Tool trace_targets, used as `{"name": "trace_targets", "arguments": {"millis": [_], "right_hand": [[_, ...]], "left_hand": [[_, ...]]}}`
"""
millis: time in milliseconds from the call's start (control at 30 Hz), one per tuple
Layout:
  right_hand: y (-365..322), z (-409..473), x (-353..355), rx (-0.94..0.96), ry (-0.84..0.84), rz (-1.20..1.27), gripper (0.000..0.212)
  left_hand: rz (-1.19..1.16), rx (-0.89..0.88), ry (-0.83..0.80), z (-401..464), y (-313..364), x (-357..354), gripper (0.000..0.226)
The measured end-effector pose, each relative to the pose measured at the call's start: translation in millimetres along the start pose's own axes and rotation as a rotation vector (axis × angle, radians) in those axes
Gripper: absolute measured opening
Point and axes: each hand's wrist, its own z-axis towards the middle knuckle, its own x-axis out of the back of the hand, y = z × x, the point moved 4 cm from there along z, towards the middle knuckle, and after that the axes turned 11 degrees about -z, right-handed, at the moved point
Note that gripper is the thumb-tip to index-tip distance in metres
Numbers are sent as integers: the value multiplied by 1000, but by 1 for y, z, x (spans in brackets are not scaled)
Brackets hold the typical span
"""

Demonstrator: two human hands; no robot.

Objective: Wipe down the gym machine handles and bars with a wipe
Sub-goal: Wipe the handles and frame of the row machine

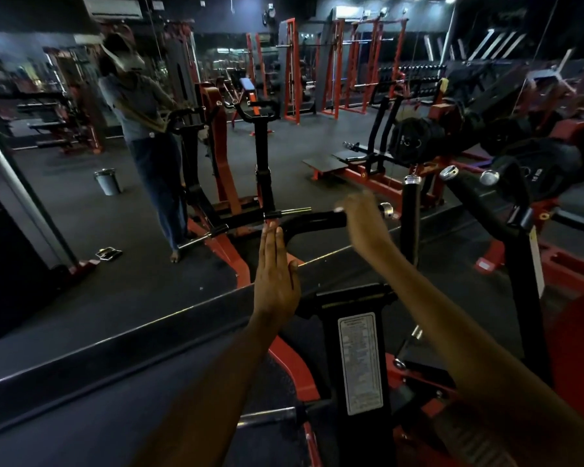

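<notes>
While both forearms stretch forward over the red-and-black gym machine (361,362), the left hand (275,278) is held flat with its fingers straight and pressed together, fingertips up near the bend of the black curved handle bar (312,221); whether they touch the bar cannot be told, and the hand holds nothing. The right hand (363,217) is blurred at the straight end of that same bar, just before its chrome end cap (386,209); its fingers seem to curl over the bar, but the blur hides whether they grip it, and no wipe can be made out in either hand. To the right stand an upright black padded handle (410,210) with a chrome top and two slanted black handles (469,193) with chrome caps; these are apart from both hands. A printed instruction label (359,362) sits on the machine's black column below the arms. A wall mirror (81,203) ahead shows the person's reflection (149,136), a metal bucket (107,182) on the dark floor, and red racks (338,65) in the distance; weight plates (415,134) hang on a machine at right.
</notes>
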Motion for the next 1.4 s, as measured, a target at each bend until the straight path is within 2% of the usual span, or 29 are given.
{"name": "trace_targets", "arguments": {"millis": [67,133,167,200,300,333,367,433,467,500,567,600,667,733,800,833,867,900,967,1000,1033,1067,1100,1133,1233,1300,1367,1400], "right_hand": [[50,-10,-6,-375,27,149,23],[71,-27,-6,-642,106,333,31],[69,-40,-8,-757,133,422,27],[55,-51,-13,-785,112,452,19],[-2,-72,-1,-655,180,523,9],[-9,-73,-9,-667,217,586,8],[-7,-73,-18,-774,246,685,8],[10,-66,-24,-1162,305,901,14],[20,-63,-24,-1322,228,924,17],[24,-57,-28,-1406,129,1012,19],[12,-46,-20,-1486,58,1340,26],[-2,-42,-15,-1452,-44,1403,25],[-40,-40,-10,-1435,-264,1620,8],[-60,-42,-14,-1341,-432,1663,16],[-44,-42,-17,-1290,-389,1689,23],[-24,-44,-26,-1294,-299,1654,25],[-10,-44,-27,-1274,-295,1705,24],[8,-42,-36,-1243,-247,1646,21],[14,-48,-49,-1371,-144,1864,14],[8,-45,-40,-1383,-85,1867,15],[-8,-43,-37,-1422,-85,1935,18],[-30,-38,-30,-1431,-184,1967,22],[-52,-36,-20,-1361,-296,1985,24],[-70,-35,-12,-1290,-402,1959,24],[-64,-43,0,-1173,-442,1850,18],[-29,-44,4,-1113,-223,1619,8],[11,-38,12,-1028,59,1235,14],[24,-38,21,-982,110,974,18]], "left_hand": [[-4,-3,-5,-1,0,0,63],[-5,-10,0,1,0,0,63],[-4,-12,1,1,-1,-1,63],[-3,-10,0,1,-1,-2,64],[2,8,0,0,-5,-3,64],[4,14,-4,1,-6,-3,64],[7,16,-9,0,-7,-3,64],[7,17,-15,0,-7,-3,64],[1,18,-16,0,-7,-3,64],[-3,17,-18,-1,-8,-3,63],[0,4,-12,-2,-6,-3,62],[6,-4,-5,-1,-6,-3,62],[20,-17,5,-1,-7,-3,61],[32,-22,10,-1,-7,-4,61],[24,-10,8,-1,-8,-3,61],[21,-11,6,-1,-8,-3,61],[18,-13,5,-2,-7,-3,61],[14,-12,7,-2,-7,-4,61],[6,-10,16,-1,-6,-3,62],[4,-14,19,-1,-6,-4,62],[2,-22,19,-1,-6,-4,62],[2,-29,18,-1,-7,-4,62],[3,-31,17,-2,-7,-4,61],[3,-28,16,-2,-7,-4,61],[1,-7,17,-2,-9,-4,61],[0,-22,19,-1,-10,-5,61],[-4,-39,22,0,-11,-5,60],[-7,-34,24,0,-10,-5,60]]}}
